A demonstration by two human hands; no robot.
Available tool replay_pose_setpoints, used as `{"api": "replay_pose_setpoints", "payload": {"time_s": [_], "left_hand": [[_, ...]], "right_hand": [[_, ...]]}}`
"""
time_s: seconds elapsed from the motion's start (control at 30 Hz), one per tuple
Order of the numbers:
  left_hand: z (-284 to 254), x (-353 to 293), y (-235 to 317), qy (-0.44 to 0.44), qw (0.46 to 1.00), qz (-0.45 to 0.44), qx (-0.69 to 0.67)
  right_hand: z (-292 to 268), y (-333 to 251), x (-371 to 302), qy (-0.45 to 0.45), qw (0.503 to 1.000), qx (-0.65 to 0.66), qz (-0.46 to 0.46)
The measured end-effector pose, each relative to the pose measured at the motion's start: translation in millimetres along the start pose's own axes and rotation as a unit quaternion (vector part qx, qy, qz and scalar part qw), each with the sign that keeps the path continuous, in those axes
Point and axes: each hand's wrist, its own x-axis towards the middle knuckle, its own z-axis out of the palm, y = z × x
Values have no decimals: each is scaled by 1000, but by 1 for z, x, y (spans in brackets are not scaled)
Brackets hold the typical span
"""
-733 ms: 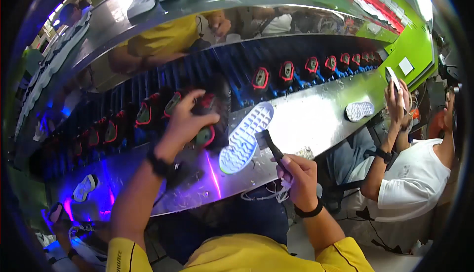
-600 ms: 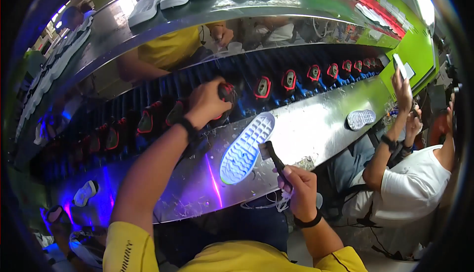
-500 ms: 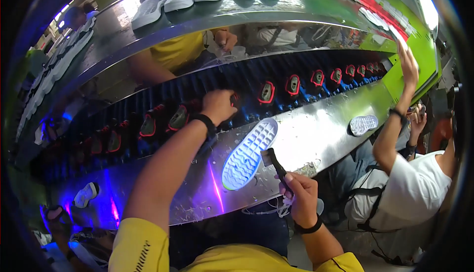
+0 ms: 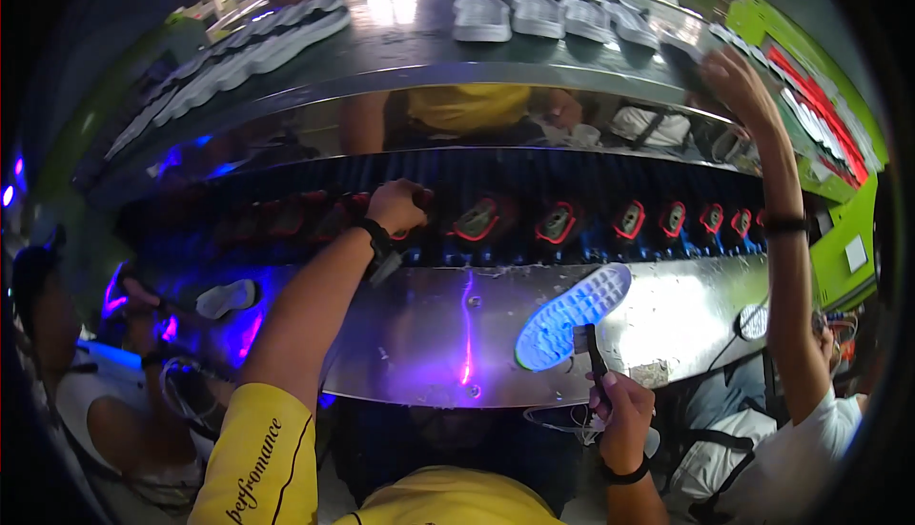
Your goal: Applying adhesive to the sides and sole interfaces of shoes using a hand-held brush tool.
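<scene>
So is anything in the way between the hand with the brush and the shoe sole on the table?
Nothing visible. The right hand holds a dark brush, and its tip already reaches the edge of the white shoe sole lying on the shiny metal table.

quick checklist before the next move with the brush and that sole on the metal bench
1. Right hand grips the dark-handled brush: ok.
2. Brush head meets the pale shoe sole with the blue-lit tread: ok, at its near edge.
3. Sole lies tread up on the shiny metal bench: ok.
4. Left hand off the dark conveyor belt: not ok, fist on a shoe there.
5. Glue on bristles: cannot tell.
6. Neighbour's raised arm away from the sole: ok.
</scene>
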Motion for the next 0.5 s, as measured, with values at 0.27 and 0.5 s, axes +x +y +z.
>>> {"api": "replay_pose_setpoints", "payload": {"time_s": [0.27,0.5], "left_hand": [[-68,-127,8,1,657,-208,-725],[-71,-221,34,91,742,-60,-662]], "right_hand": [[21,-1,-28,-29,999,-15,-12],[54,12,-35,-73,990,-121,2]]}}
